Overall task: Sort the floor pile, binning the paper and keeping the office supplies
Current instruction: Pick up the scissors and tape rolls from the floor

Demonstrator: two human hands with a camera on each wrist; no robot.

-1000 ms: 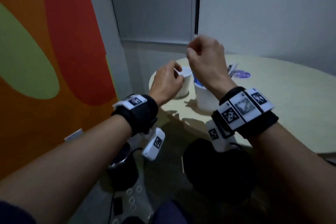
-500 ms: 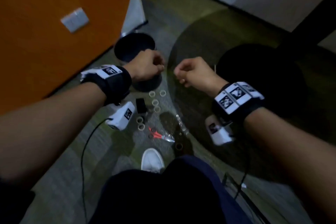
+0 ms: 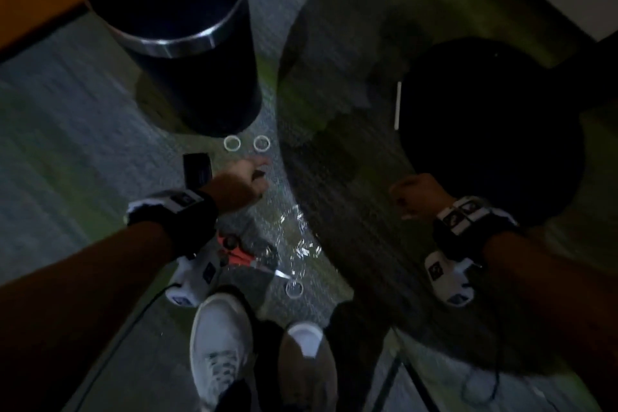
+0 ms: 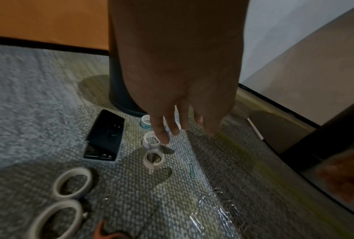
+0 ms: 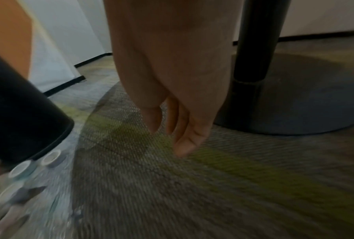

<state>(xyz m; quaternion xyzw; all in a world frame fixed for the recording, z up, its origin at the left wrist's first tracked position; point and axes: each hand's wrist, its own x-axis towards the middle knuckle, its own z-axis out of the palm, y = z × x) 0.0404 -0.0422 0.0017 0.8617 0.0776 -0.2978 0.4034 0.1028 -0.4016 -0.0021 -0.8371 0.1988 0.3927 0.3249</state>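
The left hand (image 4: 184,90) reaches down over the carpet with its grip apart, fingers (image 4: 161,134) straight and spread, holding nothing; the fingertips hang just above a small white tape roll (image 4: 151,139). A second small roll (image 4: 153,159) lies just beside that one toward 6 o'clock, and a blue-patterned roll (image 4: 145,121) sits at 12 o'clock near the foot of the bin. At 9 o'clock of the fingers a black flat case (image 4: 105,135) lies on the carpet. Two larger tape rings (image 4: 72,182) rest toward 7 o'clock, and clear crinkled plastic wrap (image 4: 210,210) spreads toward 5 o'clock, with a blue paper clip (image 4: 192,168) on it. The black bin (image 3: 174,27) stands at 12 o'clock of the left hand. Orange-handled scissors (image 3: 239,252) lie at 6 o'clock, by the white shoe (image 3: 219,344). The right hand (image 5: 172,80) hangs well apart at 3 o'clock, fingers loosely curled, holding nothing, near the black pedestal base (image 5: 294,100). A white pen (image 3: 397,105) lies by that base.
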